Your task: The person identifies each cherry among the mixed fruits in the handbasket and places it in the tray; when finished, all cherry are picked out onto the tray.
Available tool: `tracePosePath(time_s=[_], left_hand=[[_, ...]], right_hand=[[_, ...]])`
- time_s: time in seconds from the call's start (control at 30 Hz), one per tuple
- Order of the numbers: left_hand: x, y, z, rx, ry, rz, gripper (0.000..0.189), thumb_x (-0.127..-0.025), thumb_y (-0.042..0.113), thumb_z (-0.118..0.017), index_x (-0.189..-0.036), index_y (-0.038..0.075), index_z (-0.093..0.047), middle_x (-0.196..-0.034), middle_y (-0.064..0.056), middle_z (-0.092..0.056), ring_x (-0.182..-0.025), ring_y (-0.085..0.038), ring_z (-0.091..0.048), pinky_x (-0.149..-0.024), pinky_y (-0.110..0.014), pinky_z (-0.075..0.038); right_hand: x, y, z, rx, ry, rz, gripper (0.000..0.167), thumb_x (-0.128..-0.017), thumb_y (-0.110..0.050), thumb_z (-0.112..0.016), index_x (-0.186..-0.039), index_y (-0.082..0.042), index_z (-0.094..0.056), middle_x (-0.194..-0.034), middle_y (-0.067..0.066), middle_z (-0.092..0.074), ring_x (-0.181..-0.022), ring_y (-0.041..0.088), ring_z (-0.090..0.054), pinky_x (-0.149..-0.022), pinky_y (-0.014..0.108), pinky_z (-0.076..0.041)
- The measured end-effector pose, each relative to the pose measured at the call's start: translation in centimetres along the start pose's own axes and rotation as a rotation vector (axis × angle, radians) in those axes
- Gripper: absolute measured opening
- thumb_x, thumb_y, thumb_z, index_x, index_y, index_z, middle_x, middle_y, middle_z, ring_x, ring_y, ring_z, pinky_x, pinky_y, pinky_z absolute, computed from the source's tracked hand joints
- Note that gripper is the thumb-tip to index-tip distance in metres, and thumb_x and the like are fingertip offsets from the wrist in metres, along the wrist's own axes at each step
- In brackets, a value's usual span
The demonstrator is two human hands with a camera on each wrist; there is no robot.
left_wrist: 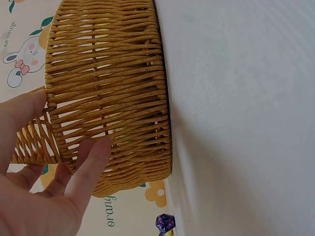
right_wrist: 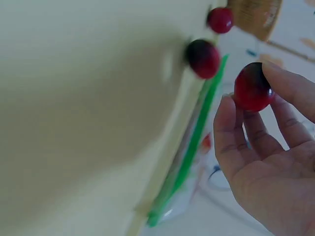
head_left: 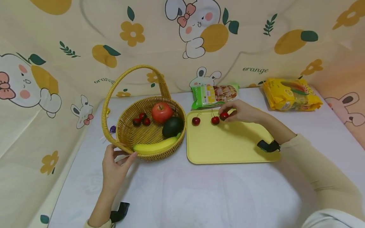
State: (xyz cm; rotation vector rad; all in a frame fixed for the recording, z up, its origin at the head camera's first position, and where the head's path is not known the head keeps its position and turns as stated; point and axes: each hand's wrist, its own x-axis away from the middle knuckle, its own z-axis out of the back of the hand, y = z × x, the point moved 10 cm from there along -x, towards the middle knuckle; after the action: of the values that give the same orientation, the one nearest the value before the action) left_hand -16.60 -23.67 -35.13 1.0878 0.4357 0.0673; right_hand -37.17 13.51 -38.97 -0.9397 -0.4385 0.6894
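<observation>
My right hand (head_left: 239,110) pinches a dark red cherry (right_wrist: 253,87) between thumb and fingertips, over the back part of the yellow tray (head_left: 228,148). Just left of it on the tray is a cherry with an upright stem (head_left: 215,120), and farther left another stemmed cherry (head_left: 195,121). My left hand (head_left: 117,167) holds the near left rim of the wicker basket (left_wrist: 108,78), fingers and thumb spread about the foot of its tall handle (head_left: 106,107). Inside the basket lie three cherries (head_left: 141,119), a red apple (head_left: 162,112), a dark green avocado (head_left: 172,127) and a banana (head_left: 156,146).
Behind the tray lies a green-and-white food packet (head_left: 214,95). A yellow packet (head_left: 292,95) stands at the back right. Left of the basket is a small purple-wrapped candy (head_left: 112,129). A patterned cloth (head_left: 159,28) hangs along the table's back edge.
</observation>
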Motion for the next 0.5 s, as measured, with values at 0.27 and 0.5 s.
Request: tracePosePath(time_s=[0.27,0.5], left_hand=[[0.0,0.2,0.1,0.023,0.010,-0.026,0.044,-0.080,-0.015,-0.075,-0.114,-0.014,-0.047,-0.113,-0.018,-0.052,-0.092,-0.018,-0.060,-0.074,-0.018,-0.060],[0.0,0.2,0.0,0.016,0.011,-0.025,0.044,-0.080,-0.015,-0.075,-0.114,-0.014,-0.047,-0.112,-0.009,-0.052,-0.092,-0.018,-0.060,-0.074,-0.018,-0.060]], right_hand=[[1.3,2.1,0.0,0.056,0.017,-0.015,0.031,-0.083,0.008,-0.074,-0.113,0.004,-0.066,-0.117,0.018,-0.064,-0.101,0.028,-0.057,-0.080,0.027,-0.057],[1.1,2.8,-0.3,0.081,0.038,-0.029,0.030,-0.082,0.008,-0.075,-0.111,0.003,-0.067,-0.113,0.017,-0.065,-0.098,0.029,-0.056,-0.075,0.025,-0.055]])
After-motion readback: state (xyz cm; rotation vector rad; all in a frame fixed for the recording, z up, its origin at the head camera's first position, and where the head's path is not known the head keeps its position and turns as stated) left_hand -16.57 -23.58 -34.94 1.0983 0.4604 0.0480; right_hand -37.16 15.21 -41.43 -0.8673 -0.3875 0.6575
